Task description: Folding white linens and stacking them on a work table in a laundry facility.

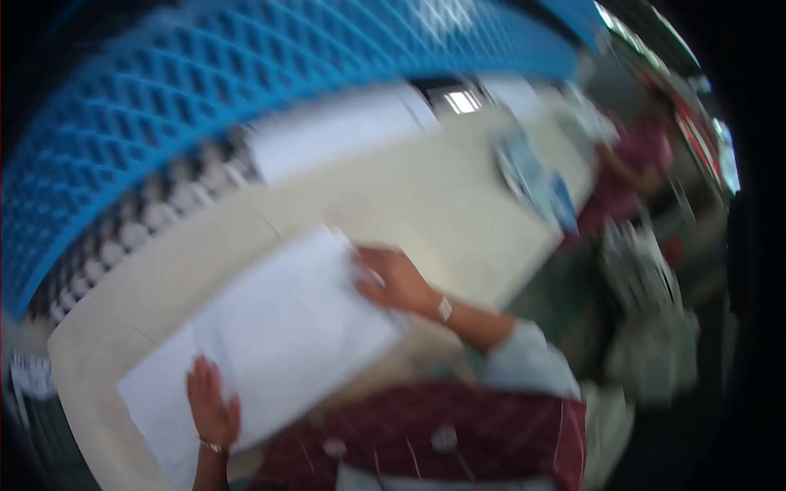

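A white rectangular sheet (pixel 282 335) lies at a slant on the pale table in front of me; blur hides whether it is cloth or paper. My left hand (pixel 214 405) rests on its near left part, with fingers stretched out and the thumb apart. At the sheet's right end is my right hand (pixel 395 280), palm down, its fingers pointing left and its thumb held away from them. Neither hand visibly grips anything. Faint creases cross the sheet near each hand.
Over the table's far side arches a blue lattice panel (pixel 270 61). Beneath it are more white sheets (pixel 344 131) and a row of pale round items (pixel 135 233). A light-blue cloth piece (pixel 532 176) lies at the far right, near a person in pink (pixel 634 168). Pale bundles (pixel 651 352) stand right.
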Motion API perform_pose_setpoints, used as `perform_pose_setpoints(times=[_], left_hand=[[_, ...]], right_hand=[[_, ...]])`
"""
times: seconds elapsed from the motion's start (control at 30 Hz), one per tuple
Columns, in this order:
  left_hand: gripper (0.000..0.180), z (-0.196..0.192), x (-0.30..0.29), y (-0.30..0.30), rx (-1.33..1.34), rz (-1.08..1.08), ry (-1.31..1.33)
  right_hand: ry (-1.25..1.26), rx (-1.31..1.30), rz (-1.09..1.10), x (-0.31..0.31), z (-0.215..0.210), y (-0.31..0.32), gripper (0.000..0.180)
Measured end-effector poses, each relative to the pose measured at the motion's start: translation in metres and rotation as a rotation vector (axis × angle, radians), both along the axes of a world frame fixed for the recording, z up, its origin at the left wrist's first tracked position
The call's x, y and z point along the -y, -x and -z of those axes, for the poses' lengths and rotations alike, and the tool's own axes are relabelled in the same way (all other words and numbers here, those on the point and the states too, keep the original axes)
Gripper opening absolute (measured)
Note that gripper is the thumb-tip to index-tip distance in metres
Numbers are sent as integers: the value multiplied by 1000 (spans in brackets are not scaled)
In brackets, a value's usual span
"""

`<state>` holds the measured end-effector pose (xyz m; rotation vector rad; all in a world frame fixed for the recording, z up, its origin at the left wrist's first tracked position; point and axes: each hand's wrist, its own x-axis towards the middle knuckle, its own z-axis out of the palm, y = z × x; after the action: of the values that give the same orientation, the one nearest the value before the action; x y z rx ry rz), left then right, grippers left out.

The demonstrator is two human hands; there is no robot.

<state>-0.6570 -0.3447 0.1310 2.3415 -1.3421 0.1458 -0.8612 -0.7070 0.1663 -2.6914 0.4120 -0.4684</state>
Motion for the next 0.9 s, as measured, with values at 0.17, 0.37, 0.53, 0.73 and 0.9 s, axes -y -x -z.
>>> perform_pose_setpoints(times=[0.17, 0.37, 0.53, 0.73, 0.9], left_hand=[[58, 9, 11, -3, -160, 103, -98], [59, 13, 40, -11, -154, 55, -5], [59, 10, 47, -21, -169, 31, -17], [61, 20, 71, -46, -139, -27, 79], [60, -71, 193, -60, 371, 125, 59]], right_hand=[[98, 131, 68, 130, 22, -78, 32], [389, 69, -6, 199, 54, -197, 27], [681, 142, 19, 233, 84, -272, 23], [570, -68, -89, 184, 63, -261, 20], [453, 233, -398, 59, 4, -185, 23]])
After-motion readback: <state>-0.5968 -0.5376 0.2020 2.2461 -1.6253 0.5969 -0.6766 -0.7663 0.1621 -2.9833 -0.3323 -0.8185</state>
